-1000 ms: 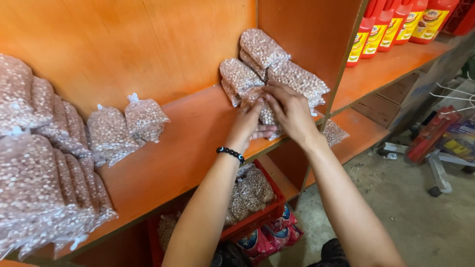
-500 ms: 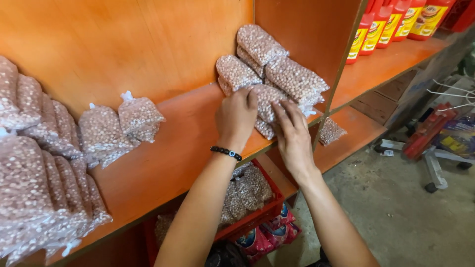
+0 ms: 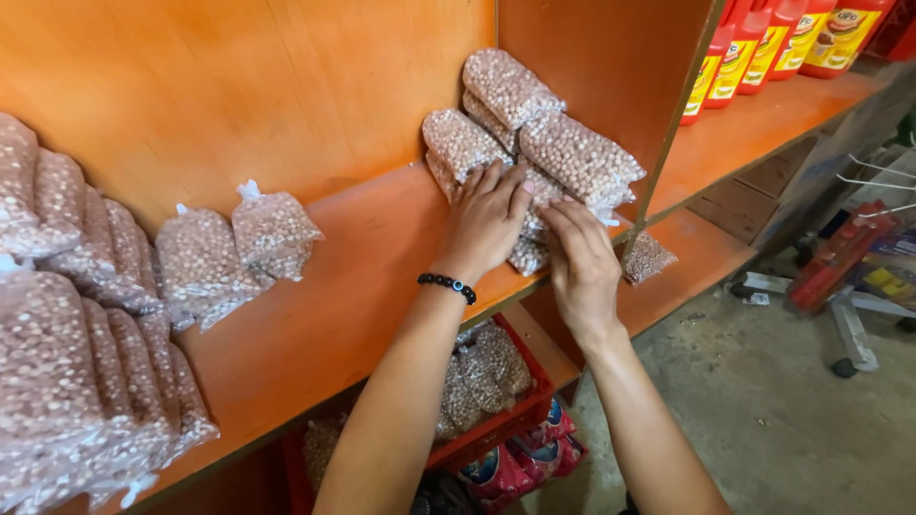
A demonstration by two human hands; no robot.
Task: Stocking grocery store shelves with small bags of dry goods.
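Left hand [image 3: 487, 217] and right hand [image 3: 582, 262] rest flat, fingers spread, on stacked bean bags [image 3: 534, 143] — neither grip closed. The bags lie on an orange shelf [image 3: 324, 315].

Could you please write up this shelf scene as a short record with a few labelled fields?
Setting: orange wooden shelf with an upright divider
Left hand: left hand lies flat on the stacked bags of peanuts against the divider; a black bead bracelet is on the wrist
Right hand: right hand rests on the lower bags at the shelf's front edge
Other stock: two small bags mid-shelf, a large row of bags at the far left, red sauce bottles on the next shelf
Below: red crate holding more bags
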